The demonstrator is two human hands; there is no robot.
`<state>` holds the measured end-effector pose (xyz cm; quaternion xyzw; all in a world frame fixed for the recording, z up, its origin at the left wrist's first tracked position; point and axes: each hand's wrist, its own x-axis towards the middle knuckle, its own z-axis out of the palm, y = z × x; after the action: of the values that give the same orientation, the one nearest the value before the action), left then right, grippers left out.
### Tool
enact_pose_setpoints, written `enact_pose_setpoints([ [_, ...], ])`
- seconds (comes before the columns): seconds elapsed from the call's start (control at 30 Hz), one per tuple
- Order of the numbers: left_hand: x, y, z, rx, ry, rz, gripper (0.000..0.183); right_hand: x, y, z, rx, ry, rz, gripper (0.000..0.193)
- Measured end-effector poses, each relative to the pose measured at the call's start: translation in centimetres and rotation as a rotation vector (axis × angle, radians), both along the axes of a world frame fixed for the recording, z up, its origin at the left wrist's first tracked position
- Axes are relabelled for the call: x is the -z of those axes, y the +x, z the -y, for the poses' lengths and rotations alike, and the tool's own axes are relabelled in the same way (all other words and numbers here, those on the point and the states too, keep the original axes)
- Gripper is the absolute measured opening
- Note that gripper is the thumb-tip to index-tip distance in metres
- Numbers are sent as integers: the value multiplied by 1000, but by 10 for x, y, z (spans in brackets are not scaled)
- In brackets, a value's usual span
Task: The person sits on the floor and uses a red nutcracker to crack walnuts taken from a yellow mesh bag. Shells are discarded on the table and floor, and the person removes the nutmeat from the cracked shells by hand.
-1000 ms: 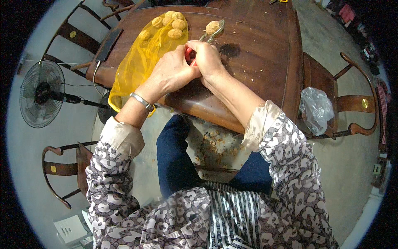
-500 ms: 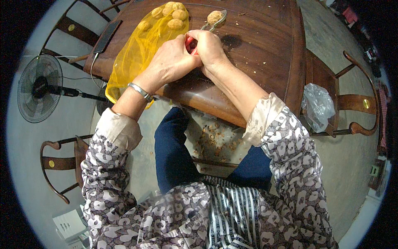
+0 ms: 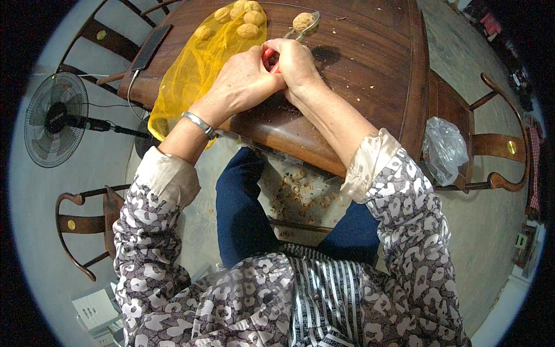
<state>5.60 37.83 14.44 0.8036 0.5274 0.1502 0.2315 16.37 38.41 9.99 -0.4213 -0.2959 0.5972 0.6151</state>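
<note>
Both my hands grip the red handles of a nutcracker (image 3: 270, 55) over the near part of the table. My left hand (image 3: 247, 74) is closed round one handle, my right hand (image 3: 295, 65) round the other. The metal jaws point away from me and hold a walnut (image 3: 303, 22), whose shell looks whole from here. To the left lies a yellow mesh bag (image 3: 188, 75), with several walnuts (image 3: 248, 30) in its far end. My fingertips are partly hidden behind my hands.
Shell crumbs dot the dark wooden table (image 3: 370, 63). A phone (image 3: 151, 47) with a white cable lies at its left edge. Shell pieces (image 3: 303, 196) litter the floor between my knees. A clear plastic bag (image 3: 444, 150) rests on the right chair; a fan (image 3: 56, 118) stands left.
My hands, still on the nutcracker handles, have shifted very slightly to the right in the picture, as has the walnut. The walnut stays between the jaws.
</note>
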Motion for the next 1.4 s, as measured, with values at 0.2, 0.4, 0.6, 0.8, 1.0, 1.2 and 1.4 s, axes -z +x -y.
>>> enact_pose_setpoints([
  [0.2, -2, 2, 2, -8, -12, -40, 52, -1, 2, 1, -22, -9, 3, 19],
  [0.4, -4, 3, 3, -11, -23, -46, 52, -1, 2, -1, 0, -23, 14, 18],
  [0.6, 1, 2, 0, -13, -21, -46, 53, 1, 3, -3, -7, -18, 10, 18],
  [0.8, -6, 4, 4, -12, -38, -67, 55, -3, 2, 0, -10, -33, 1, 17],
  [1.0, 4, 2, 0, -19, -18, -13, 54, -7, 2, 4, 13, -32, 20, 18],
  [1.2, 18, -2, -4, -46, 35, 61, 66, 1, 4, -2, -74, 42, 57, 13],
  [1.4, -6, -21, 9, 145, -113, 239, 68, -12, 8, 8, -114, 112, 142, 15],
])
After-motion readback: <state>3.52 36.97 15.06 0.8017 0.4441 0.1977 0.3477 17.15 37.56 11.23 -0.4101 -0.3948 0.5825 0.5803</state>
